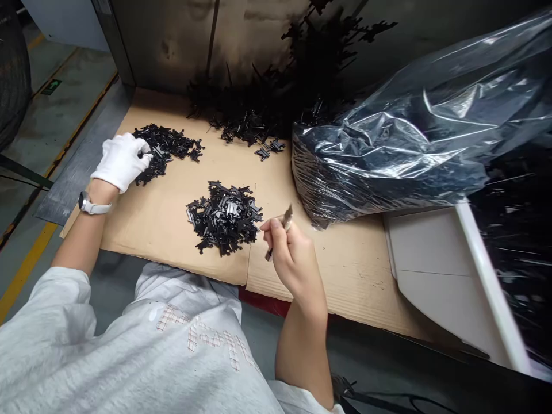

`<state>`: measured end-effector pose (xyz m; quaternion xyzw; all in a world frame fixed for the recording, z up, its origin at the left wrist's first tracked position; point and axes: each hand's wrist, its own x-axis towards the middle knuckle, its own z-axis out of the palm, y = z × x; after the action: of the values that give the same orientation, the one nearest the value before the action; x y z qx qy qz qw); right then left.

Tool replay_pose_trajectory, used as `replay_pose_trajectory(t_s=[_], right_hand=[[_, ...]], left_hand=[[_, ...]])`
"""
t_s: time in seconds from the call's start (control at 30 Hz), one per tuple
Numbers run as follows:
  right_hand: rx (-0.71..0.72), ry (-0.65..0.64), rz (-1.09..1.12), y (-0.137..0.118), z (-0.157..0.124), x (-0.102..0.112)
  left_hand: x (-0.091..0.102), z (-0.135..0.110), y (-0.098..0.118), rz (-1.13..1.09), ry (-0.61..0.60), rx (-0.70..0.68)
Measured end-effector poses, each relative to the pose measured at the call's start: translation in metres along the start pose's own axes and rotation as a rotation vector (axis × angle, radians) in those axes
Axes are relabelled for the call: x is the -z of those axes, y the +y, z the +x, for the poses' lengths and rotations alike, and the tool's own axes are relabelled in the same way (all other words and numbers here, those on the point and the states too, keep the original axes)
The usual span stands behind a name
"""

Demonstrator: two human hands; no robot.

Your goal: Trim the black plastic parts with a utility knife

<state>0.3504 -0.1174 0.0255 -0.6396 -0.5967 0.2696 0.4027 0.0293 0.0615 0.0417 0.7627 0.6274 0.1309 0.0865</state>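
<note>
- The left hand (pixel 121 162) wore a white cotton glove, and its fingers were curled together against the edge of an upper heap of black plastic parts (pixel 166 148). They touched the heap, but the glove hid whether they were clamped on a piece, so I cannot tell.
- A watch with a white strap (pixel 92 204) sat on the left wrist.
- The bare right hand (pixel 293 259) was clamped on a thin black part (pixel 282 227), pinching it between the thumb and fingers. One end stuck up above the thumb, and the other showed below the fingers.
- The right hand hung just beside a middle heap of black parts (pixel 224 218), with its fingertips apart from the heap.
- Both heaps lay on a brown cardboard sheet (pixel 150 230), well apart from each other.
- A smaller scatter of black parts (pixel 269 148) lay farther up the cardboard, between the upper heap and a plastic bag (pixel 388 132).
- A tall mass of black parts (pixel 259 98) leaned against a metal wall (pixel 164 40) at the back.
- The bulging plastic bag, dark with its contents, sat on the cardboard to the right, near the right hand.
- A white plastic tray (pixel 435 259) stood beyond the bag's lower edge.
- The person's gray sweatshirt (pixel 129 345) had plaid lettering across the front.
</note>
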Motion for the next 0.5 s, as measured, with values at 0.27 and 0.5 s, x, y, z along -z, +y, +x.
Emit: replay_pose_trajectory(t_s=[0.27,0.5], right_hand=[[0.058,0.082,0.172,-0.004,-0.016,0.006],[0.048,0.171,0.536,0.000,-0.023,0.001]], left_hand=[[0.001,-0.023,0.031,-0.777,0.225,0.136],[0.005,-0.066,0.082,-1.177,0.109,0.131]])
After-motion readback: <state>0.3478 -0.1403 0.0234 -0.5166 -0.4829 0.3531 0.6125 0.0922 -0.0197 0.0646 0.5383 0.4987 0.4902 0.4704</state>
